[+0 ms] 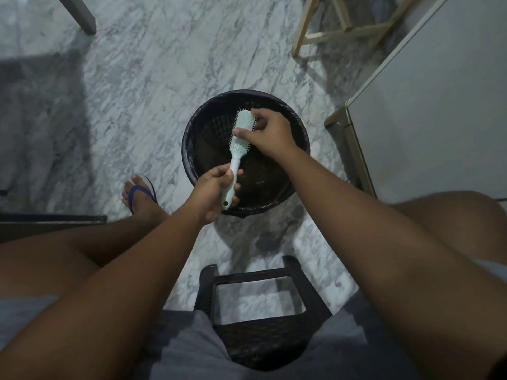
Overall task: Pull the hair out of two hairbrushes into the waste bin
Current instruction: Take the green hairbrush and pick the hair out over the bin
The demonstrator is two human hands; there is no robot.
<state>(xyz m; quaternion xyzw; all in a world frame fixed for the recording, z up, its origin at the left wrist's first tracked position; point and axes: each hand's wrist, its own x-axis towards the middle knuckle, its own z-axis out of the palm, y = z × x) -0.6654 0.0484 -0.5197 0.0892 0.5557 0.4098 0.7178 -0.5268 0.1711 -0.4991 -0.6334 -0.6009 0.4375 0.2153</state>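
Observation:
A pale green hairbrush (239, 144) is held over the round black waste bin (297, 165) on the marble floor. My left hand (212, 194) grips its handle, with the bristled head pointing away from me. My right hand (267, 134) is at the brush head, thumb on its left edge and fingers curled over the bristles on the right side. Whether any hair is pinched between the fingers cannot be seen. Only one hairbrush is in view.
I sit on a dark woven stool (263, 325) with my knees on both sides. My foot in a blue sandal (140, 194) rests left of the bin. A white cabinet (439, 105) stands to the right, a wooden frame (329, 28) behind.

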